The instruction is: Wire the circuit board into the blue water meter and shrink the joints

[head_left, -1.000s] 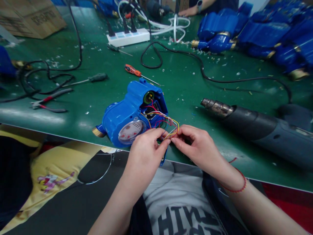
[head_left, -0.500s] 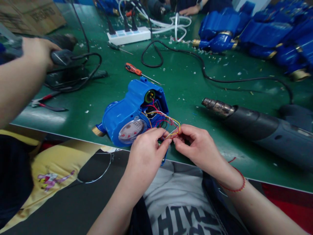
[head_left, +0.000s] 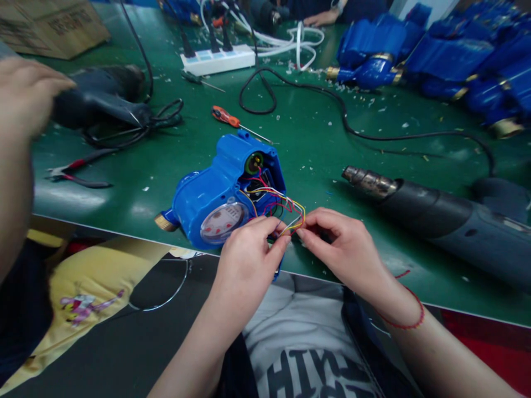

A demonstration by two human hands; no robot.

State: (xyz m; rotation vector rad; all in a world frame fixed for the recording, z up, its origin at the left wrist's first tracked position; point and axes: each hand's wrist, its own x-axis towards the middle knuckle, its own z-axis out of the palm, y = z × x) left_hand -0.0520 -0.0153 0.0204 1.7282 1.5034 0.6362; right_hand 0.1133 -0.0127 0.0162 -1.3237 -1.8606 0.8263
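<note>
A blue water meter (head_left: 207, 188) lies near the table's front edge, its housing open on the right side. Thin red, yellow, white and black wires (head_left: 295, 207) run out of that opening toward my hands. My left hand (head_left: 253, 254) is closed, thumb and forefinger pinching the wires just in front of the housing. Facing it, my right hand (head_left: 342, 240) is also closed in a pinch at the wires' ends. The exact wire ends between the fingertips are too small to make out.
To the right lies a heat gun (head_left: 440, 221), its cord looping behind. An orange screwdriver (head_left: 226, 116), pliers (head_left: 78, 170) and a power strip (head_left: 218, 59) lie beyond and left. More blue meters (head_left: 373, 50) stand back right. At left, a co-worker's hand (head_left: 29, 94) is at another heat gun (head_left: 103, 97).
My right hand has shifted slightly right and up while still pinching; my left hand stays put. The co-worker's hand has moved left, and the heat gun there now lies in a different position.
</note>
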